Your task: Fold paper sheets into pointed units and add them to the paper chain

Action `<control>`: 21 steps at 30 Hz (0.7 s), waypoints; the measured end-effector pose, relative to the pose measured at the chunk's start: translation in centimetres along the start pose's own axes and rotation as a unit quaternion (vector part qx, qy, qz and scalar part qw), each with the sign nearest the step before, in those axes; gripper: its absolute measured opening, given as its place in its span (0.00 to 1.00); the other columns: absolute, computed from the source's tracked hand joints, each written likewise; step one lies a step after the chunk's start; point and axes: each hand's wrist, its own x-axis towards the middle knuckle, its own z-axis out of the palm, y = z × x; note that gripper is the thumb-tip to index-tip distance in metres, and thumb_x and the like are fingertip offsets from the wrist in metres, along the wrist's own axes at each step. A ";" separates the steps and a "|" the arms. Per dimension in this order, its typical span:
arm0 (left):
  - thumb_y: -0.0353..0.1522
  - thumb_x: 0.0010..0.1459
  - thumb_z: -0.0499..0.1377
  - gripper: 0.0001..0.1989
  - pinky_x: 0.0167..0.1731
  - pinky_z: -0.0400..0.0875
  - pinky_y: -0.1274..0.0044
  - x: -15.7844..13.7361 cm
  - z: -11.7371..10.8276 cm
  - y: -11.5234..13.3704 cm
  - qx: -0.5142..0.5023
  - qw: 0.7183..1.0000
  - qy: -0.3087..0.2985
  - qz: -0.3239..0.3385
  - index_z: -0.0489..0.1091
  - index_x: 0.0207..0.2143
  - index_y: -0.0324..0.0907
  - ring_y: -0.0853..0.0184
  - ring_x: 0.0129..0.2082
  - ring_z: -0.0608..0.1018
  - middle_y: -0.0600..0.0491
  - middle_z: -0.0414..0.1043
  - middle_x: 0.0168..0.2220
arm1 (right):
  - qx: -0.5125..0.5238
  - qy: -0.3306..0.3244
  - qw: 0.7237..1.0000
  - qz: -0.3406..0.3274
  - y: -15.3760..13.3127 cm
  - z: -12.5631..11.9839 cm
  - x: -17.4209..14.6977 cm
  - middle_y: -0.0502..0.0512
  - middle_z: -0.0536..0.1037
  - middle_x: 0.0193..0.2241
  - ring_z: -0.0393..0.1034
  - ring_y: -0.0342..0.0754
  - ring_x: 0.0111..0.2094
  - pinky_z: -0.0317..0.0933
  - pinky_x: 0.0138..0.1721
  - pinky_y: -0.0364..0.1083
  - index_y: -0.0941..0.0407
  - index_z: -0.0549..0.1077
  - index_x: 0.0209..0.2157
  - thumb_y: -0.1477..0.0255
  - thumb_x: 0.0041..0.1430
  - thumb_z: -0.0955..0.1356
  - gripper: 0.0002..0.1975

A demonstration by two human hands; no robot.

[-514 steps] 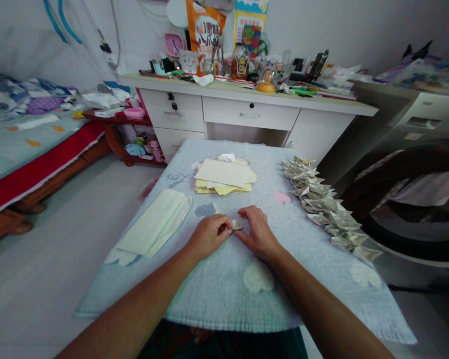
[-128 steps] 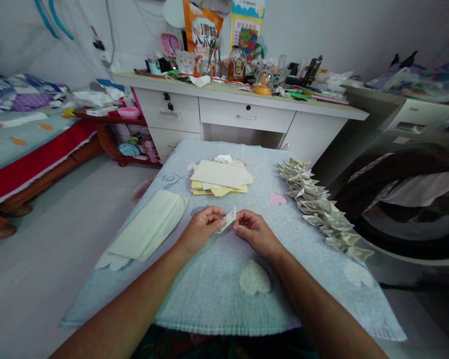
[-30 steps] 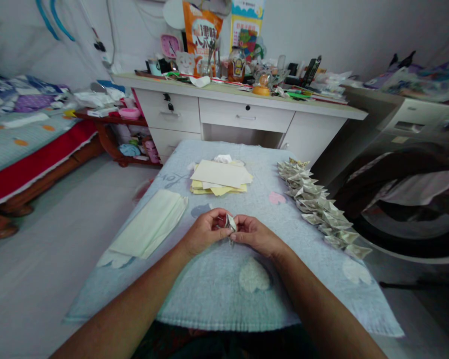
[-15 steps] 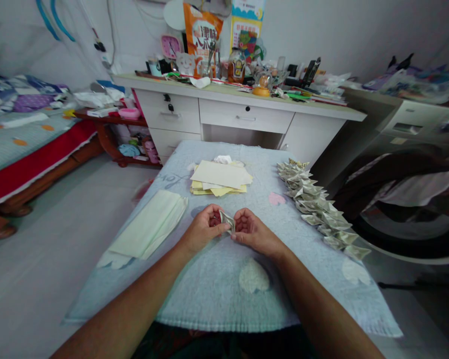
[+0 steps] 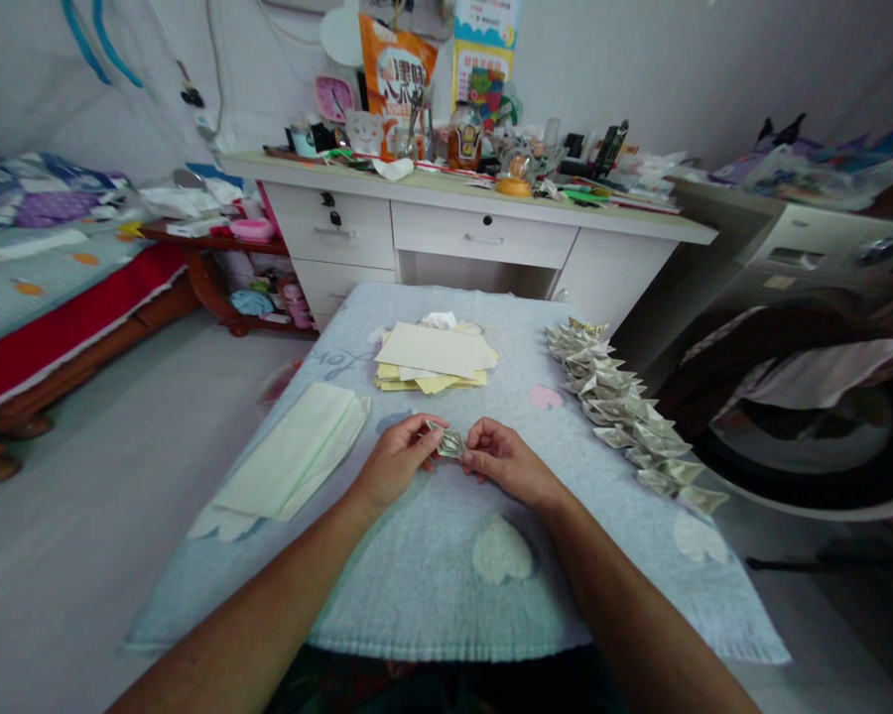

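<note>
Between both hands, above the blue cloth, is a small folded paper piece (image 5: 449, 443), greyish with printed-looking lines. My left hand (image 5: 400, 455) pinches its left end between thumb and fingers. At the other end, my right hand (image 5: 507, 459) has thumb and fingers closed on its tip. A stack of cream and yellow paper sheets (image 5: 438, 349) lies just beyond the hands. To the left rests a pile of long pale green paper (image 5: 292, 448). Rows of finished folded paper shapes (image 5: 617, 405), pointed and boat-like, stand along the right side.
The light blue cloth (image 5: 417, 575) with heart patterns covers the work surface. Behind it stands a white desk (image 5: 483, 233) crowded with jars, a clock and bags. A washing machine (image 5: 811, 258) is at the right, a bed (image 5: 52, 268) at the left.
The folded paper has turned from a steep slant to lying nearly level between the hands. My right fingers have closed in on its right end. The view has shifted slightly.
</note>
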 end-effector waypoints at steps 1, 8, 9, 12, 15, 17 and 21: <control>0.43 0.55 0.60 0.18 0.23 0.68 0.80 0.0 0.0 0.1 -0.005 1.000 0.011 -0.003 0.71 0.40 0.39 0.69 0.27 0.74 0.52 0.73 0.30 | -0.022 0.008 1.000 -0.014 -0.2 0.0 -0.1 0.45 0.68 0.25 0.61 0.39 0.24 0.55 0.25 0.39 0.54 0.62 0.33 0.61 0.52 0.72 0.17; 0.43 0.55 0.59 0.17 0.23 0.68 0.79 0.2 0.0 -0.2 0.012 0.998 0.056 0.000 0.71 0.41 0.39 0.68 0.27 0.75 0.51 0.74 0.31 | -0.374 0.060 0.915 -0.138 -1.7 0.5 -1.1 0.50 0.71 0.36 0.67 0.43 0.33 0.60 0.36 0.42 0.53 0.65 0.44 0.77 0.53 0.68 0.16; 0.43 0.56 0.59 0.17 0.23 0.68 0.79 0.3 -0.1 -0.3 0.016 0.998 0.057 0.001 0.71 0.41 0.40 0.68 0.27 0.75 0.51 0.74 0.31 | -0.412 0.060 0.896 -0.154 -1.8 0.6 -1.1 0.51 0.71 0.37 0.67 0.43 0.34 0.60 0.37 0.42 0.53 0.66 0.44 0.79 0.53 0.67 0.16; 0.43 0.57 0.58 0.17 0.23 0.67 0.79 0.3 -0.1 -0.5 0.014 0.999 0.045 -0.001 0.71 0.41 0.40 0.68 0.26 0.75 0.51 0.74 0.31 | -0.497 0.050 0.850 -0.170 -2.2 1.1 -1.0 0.53 0.71 0.37 0.67 0.44 0.36 0.59 0.38 0.42 0.54 0.69 0.40 0.80 0.57 0.64 0.11; 0.44 0.58 0.57 0.18 0.24 0.67 0.78 0.2 0.0 -0.5 0.010 1.000 0.008 -0.006 0.70 0.43 0.40 0.68 0.27 0.75 0.50 0.74 0.31 | -0.533 0.055 0.829 -0.160 -2.8 1.2 -1.1 0.53 0.71 0.32 0.67 0.44 0.35 0.58 0.36 0.41 0.55 0.71 0.36 0.79 0.61 0.62 0.08; 0.44 0.58 0.57 0.19 0.25 0.67 0.78 0.1 0.0 -0.4 0.011 1.000 -0.015 -0.007 0.69 0.44 0.41 0.67 0.29 0.76 0.50 0.74 0.32 | -0.539 0.070 0.825 -0.155 -3.5 0.8 -1.3 0.53 0.72 0.32 0.67 0.44 0.34 0.58 0.36 0.41 0.56 0.71 0.35 0.79 0.61 0.62 0.08; 0.44 0.58 0.57 0.19 0.26 0.66 0.78 0.0 0.0 -0.5 0.033 0.999 -0.020 -0.013 0.68 0.46 0.41 0.67 0.31 0.77 0.49 0.74 0.36 | -0.549 0.108 0.817 -0.137 -5.5 -1.2 -2.5 0.53 0.73 0.32 0.68 0.44 0.34 0.58 0.36 0.41 0.56 0.71 0.34 0.80 0.60 0.63 0.08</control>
